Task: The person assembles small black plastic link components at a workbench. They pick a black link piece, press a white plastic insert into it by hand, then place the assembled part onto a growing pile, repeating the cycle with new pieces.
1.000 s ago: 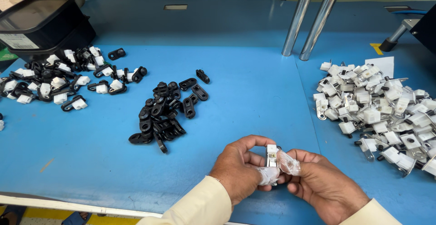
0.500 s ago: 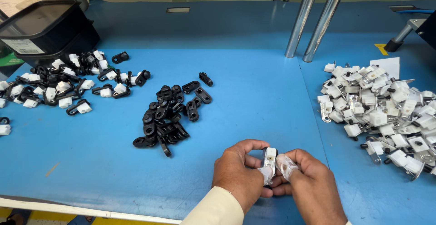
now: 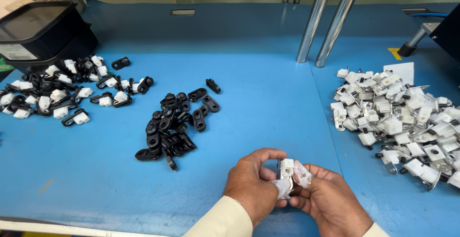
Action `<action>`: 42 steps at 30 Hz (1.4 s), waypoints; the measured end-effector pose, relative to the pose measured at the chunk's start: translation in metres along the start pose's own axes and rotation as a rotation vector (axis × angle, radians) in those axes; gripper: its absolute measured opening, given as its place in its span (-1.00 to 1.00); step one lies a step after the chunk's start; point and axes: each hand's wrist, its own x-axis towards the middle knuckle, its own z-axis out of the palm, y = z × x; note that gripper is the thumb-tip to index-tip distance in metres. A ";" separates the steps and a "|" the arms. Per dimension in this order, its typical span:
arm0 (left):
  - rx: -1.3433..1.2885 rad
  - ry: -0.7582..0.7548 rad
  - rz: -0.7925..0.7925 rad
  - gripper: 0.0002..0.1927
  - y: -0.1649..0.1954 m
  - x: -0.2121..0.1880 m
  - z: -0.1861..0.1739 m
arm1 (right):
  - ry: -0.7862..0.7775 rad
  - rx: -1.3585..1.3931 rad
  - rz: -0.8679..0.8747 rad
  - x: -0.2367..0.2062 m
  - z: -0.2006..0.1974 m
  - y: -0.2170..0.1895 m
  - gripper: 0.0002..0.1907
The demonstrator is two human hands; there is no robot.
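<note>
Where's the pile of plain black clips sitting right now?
In the head view, the pile of black clips lies left of centre on the blue table, just up-left of the left hand and right of the mixed black-and-white parts.

A single head-worn camera looks steeply down and forward over the blue desk. It sits close above the hands at the bottom edge, and its view reaches the metal posts at the desk's far side.

piles of parts: 3 | black bin: 1 | chrome posts: 2
</note>
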 end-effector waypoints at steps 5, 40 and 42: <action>0.055 0.099 -0.019 -0.55 0.011 -0.005 0.003 | 0.098 -0.006 -0.160 -0.011 0.018 0.003 -0.79; -0.096 0.114 -0.028 -0.59 0.031 0.018 -0.008 | 0.057 0.063 -0.132 -0.014 0.029 -0.022 -0.63; -0.144 0.097 -0.037 -0.57 0.028 0.021 -0.009 | 0.031 0.058 -0.102 -0.011 0.026 -0.020 -0.66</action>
